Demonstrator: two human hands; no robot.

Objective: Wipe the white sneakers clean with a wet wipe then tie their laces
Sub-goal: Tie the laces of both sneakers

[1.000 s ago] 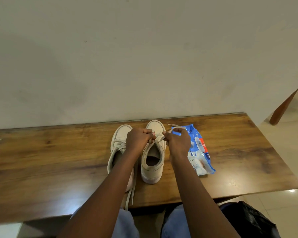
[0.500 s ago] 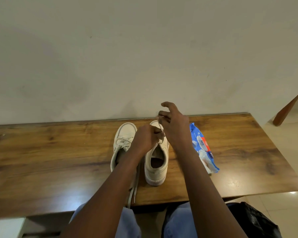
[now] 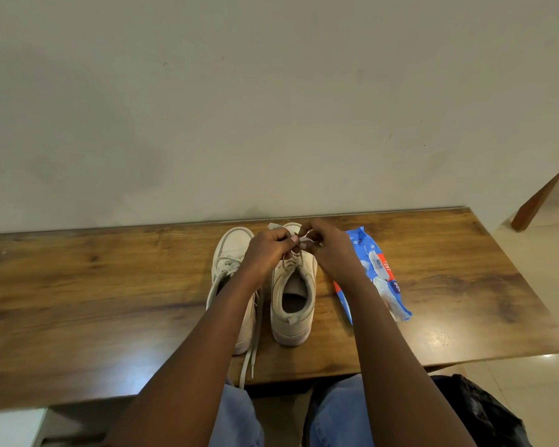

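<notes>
The laces (image 3: 299,245) of the right-hand white sneaker (image 3: 292,291) are being pinched over its tongue by both hands: the left hand (image 3: 267,250) is closed with its fingertips gripping one strand, and the right hand (image 3: 328,250) is curled with its fingertips pinching the other strand just beside it, the two hands almost touching. A short lace end is being held up past the toe of that sneaker. This sneaker is standing upright near the middle of the wooden surface (image 3: 110,301), heel toward the near edge and toe toward the far wall (image 3: 271,108). The other white sneaker (image 3: 231,272) is lying just beside it on the left, partly covered by the left forearm, with its loose laces (image 3: 247,366) hanging over the near edge of the surface. A blue wet-wipe pack (image 3: 376,275) is lying flat on the right of the pair, near the right forearm. Blue trousers (image 3: 336,411) are being seen below the near edge, and a black bag (image 3: 478,414) is lying on the floor at the near right.
</notes>
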